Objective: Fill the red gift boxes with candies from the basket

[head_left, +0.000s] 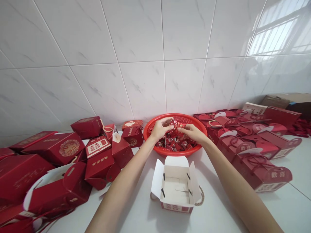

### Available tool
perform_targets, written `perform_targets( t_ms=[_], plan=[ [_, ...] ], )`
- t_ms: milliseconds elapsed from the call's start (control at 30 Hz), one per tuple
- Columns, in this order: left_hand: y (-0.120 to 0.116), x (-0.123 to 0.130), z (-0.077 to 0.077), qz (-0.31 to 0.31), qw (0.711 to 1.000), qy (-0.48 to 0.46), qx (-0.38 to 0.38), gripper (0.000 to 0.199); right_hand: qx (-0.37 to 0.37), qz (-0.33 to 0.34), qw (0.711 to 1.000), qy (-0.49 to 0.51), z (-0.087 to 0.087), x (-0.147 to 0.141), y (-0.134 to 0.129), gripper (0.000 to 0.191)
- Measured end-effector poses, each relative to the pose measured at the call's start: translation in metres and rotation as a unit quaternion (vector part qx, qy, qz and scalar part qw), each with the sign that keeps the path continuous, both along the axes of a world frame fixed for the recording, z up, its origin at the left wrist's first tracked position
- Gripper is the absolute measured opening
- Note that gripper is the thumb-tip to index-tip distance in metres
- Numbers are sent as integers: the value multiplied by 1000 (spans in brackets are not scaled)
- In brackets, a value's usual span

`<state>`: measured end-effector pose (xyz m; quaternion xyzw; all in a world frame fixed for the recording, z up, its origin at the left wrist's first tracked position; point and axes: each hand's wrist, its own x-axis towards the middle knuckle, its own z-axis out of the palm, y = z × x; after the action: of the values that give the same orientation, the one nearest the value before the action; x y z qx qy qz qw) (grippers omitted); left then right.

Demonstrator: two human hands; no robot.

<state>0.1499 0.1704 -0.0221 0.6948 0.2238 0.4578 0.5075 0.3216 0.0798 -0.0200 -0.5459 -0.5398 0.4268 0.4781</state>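
Note:
Both hands are over a red plastic basket (178, 153) full of small red-wrapped pieces (171, 142). My left hand (162, 128) pinches a small red packet with white spots (174, 124). Close beside it, my right hand (191, 132) has its fingers closed on another red packet (180, 125). The two packets are side by side between the hands. In front of the basket stands an open box (174, 184) with its white flaps raised, a bare white inside and rope handles at its sides.
Red boxes (99, 161) are piled on the left, some with open flaps. Rows of closed red boxes (259, 168) stand on the right. A cardboard box (279, 100) is at the far right. Behind the white table (136, 213) rises a tiled wall (143, 84).

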Motion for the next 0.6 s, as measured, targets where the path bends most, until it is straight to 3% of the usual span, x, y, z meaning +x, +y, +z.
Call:
perform_targets(
  t_ms=[233,400,600],
  plan=[
    [-3,-1,3,18,997,1,71,12,-16,-61,995,71,5,-4,1,15],
    [-9,-1,6,44,991,24,123,21,-6,-15,995,94,3,-1,1,25],
    [-13,0,8,-30,986,108,124,29,-44,73,989,124,4,1,-1,37]
  ],
)
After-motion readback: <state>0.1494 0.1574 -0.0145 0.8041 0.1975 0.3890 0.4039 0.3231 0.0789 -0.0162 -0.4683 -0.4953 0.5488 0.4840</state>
